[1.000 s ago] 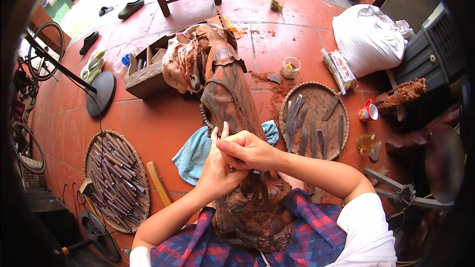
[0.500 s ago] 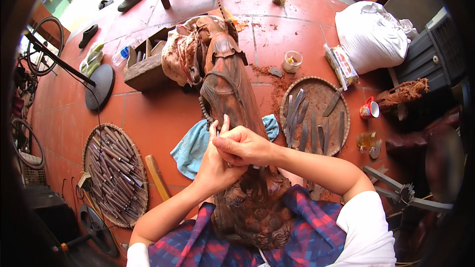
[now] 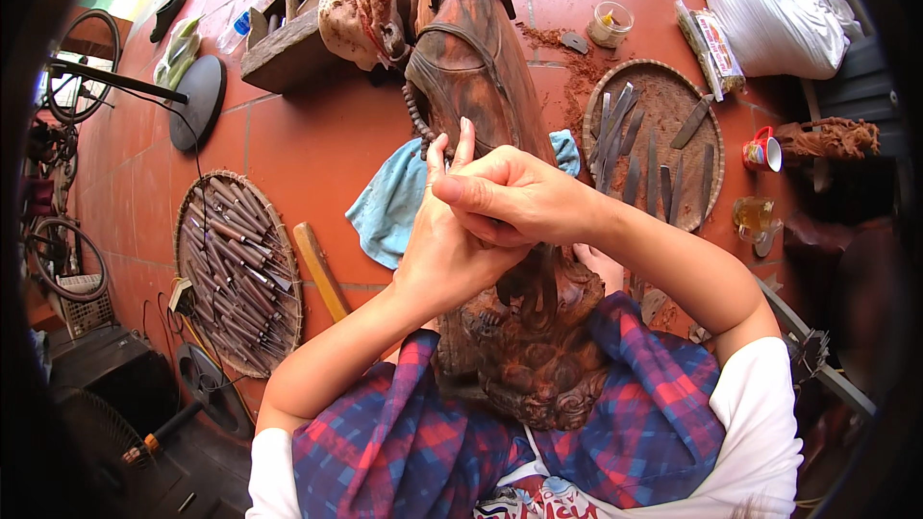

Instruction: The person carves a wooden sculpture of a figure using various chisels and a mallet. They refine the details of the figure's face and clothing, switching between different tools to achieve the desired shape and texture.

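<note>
A long carved wooden statue of a robed figure (image 3: 468,77) lies lengthwise in front of me, its ornate base between my legs. Over its lower robe, my right hand (image 3: 524,194) is closed in a fist, thumb on top, pressed against my left hand (image 3: 437,245). Two fingers of the left hand stretch forward along the wood; its others are hidden beneath the right. Whatever the hands grip between them is covered. A string of carved beads (image 3: 419,115) runs down the statue's left side. Under the statue lies a light blue cloth (image 3: 386,204).
At left stands a round basket of wooden-handled carving tools (image 3: 236,279), with a wooden mallet-like bar (image 3: 320,271) alongside. A shallow basket (image 3: 707,106) with flat metal blades sits at right, near a red mug (image 3: 762,149) and a glass of yellowish liquid (image 3: 753,216). A wooden box (image 3: 288,48) is beyond.
The view has tipped downward, so the floor and baskets sit higher in the picture and more of my lap shows. Both hands remain together over the statue's robe.
</note>
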`<state>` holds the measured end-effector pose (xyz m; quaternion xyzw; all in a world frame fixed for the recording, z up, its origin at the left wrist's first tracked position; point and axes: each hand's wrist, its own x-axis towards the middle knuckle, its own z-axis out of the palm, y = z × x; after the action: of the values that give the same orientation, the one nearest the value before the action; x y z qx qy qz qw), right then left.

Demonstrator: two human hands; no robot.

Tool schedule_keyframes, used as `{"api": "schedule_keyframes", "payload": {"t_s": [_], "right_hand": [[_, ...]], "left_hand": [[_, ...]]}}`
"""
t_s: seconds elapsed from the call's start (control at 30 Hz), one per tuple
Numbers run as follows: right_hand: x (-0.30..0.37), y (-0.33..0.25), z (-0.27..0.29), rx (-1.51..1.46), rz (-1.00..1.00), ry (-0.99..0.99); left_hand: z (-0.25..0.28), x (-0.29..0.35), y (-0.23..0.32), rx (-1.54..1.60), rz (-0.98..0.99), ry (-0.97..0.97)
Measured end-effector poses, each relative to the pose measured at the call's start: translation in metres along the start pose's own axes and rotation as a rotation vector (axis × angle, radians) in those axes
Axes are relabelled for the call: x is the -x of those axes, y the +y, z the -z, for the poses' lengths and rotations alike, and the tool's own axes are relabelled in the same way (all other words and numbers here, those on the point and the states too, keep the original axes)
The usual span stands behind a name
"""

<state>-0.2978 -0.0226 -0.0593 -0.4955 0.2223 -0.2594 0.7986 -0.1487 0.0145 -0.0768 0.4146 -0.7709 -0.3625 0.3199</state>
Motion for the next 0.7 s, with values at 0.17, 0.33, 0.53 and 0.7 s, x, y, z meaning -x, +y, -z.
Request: {"api": "schedule_keyframes", "payload": {"t_s": [0.17,0.33,0.53,0.7], "right_hand": [[-0.004,-0.003,-0.002,0.019,0.092,0.006],[-0.006,-0.001,-0.001,-0.001,-0.045,-0.035],[-0.002,-0.002,-0.002,0.012,0.025,-0.025],[-0.009,0.001,0.001,-0.009,-0.012,-0.055]], "left_hand": [[0.004,0.000,-0.006,0.027,0.115,-0.016],[-0.004,0.003,-0.007,0.043,0.129,0.013],[0.002,0.001,-0.001,-0.023,0.058,-0.007],[-0.001,0.007,-0.010,0.018,0.154,-0.006]]}}
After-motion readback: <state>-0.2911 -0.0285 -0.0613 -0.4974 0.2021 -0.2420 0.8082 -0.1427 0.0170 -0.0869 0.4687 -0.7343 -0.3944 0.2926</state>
